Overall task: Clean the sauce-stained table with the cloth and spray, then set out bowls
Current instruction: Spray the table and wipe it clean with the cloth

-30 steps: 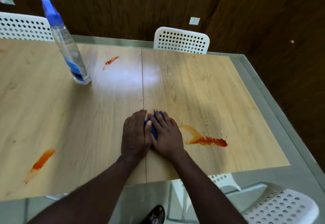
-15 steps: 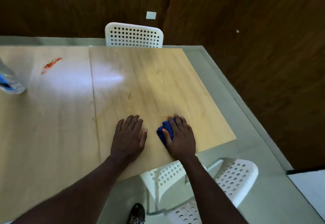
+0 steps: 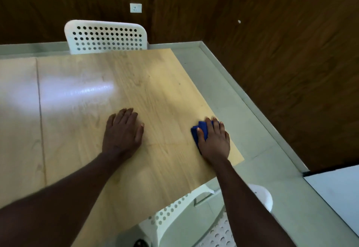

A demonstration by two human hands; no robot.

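The light wooden table [image 3: 155,83] fills the left and middle of the view. My right hand [image 3: 214,142] presses a folded blue cloth [image 3: 200,129] flat on the table close to its right edge; only the cloth's left part shows past my fingers. My left hand [image 3: 123,131] lies flat, palm down, fingers spread, on the bare wood to the left of it, holding nothing. No sauce stain, spray bottle or bowls are in view.
A white perforated chair [image 3: 105,37] stands at the table's far side. Another white chair [image 3: 194,217] sits under the near edge by my right arm. A pale green floor [image 3: 242,114] and dark wood wall [image 3: 272,43] lie to the right.
My right hand has slid the cloth to the right, over the red sauce streak, to the table's right edge. My left hand stayed behind, flat. The view swung right, losing the spray bottle and the other stains.
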